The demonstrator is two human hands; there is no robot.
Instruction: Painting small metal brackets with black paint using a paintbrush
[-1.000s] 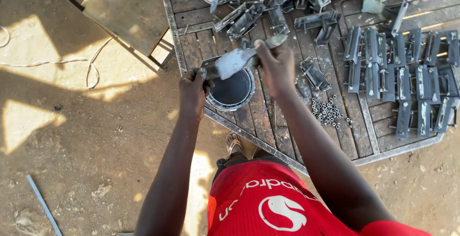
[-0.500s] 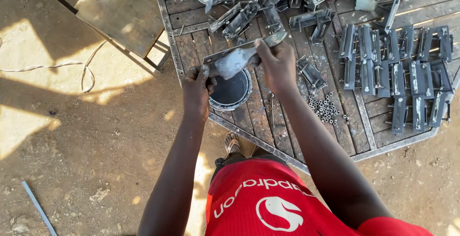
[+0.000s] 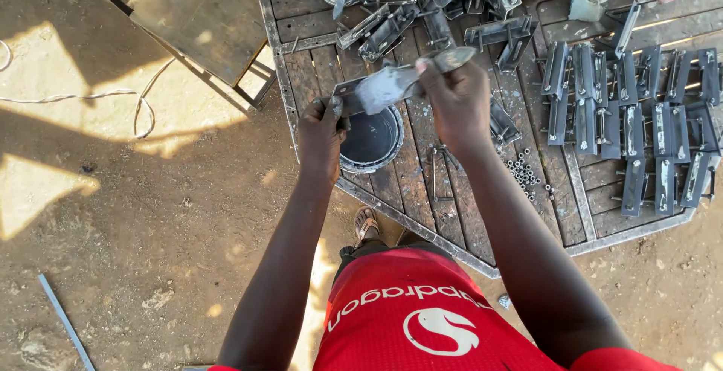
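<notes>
Flat metal bracket [image 3: 354, 96] is held level above the worktable [image 3: 467, 250], just over the open round tin [image 3: 370, 139] of dark paint.

Left hand [image 3: 322, 131] clamps the bracket's left end, fingers curled tight around it, thumb on top. Right hand [image 3: 456, 100] is at the bracket's right end, fingers closed on a putty knife [image 3: 444, 61]; its blade lies across a smear of grey filler [image 3: 384, 86] on the bracket's top face. Both forearms reach out from the near edge, wrists bent down, hands well apart along the bracket.

Count: one bracket in hand, one tin, one knife. Roughly a dozen grey-smeared brackets [image 3: 633, 115] are laid in rows at right; exact number unclear. Loose heap of bolts [image 3: 527, 175] near right forearm, too small to count.
</notes>
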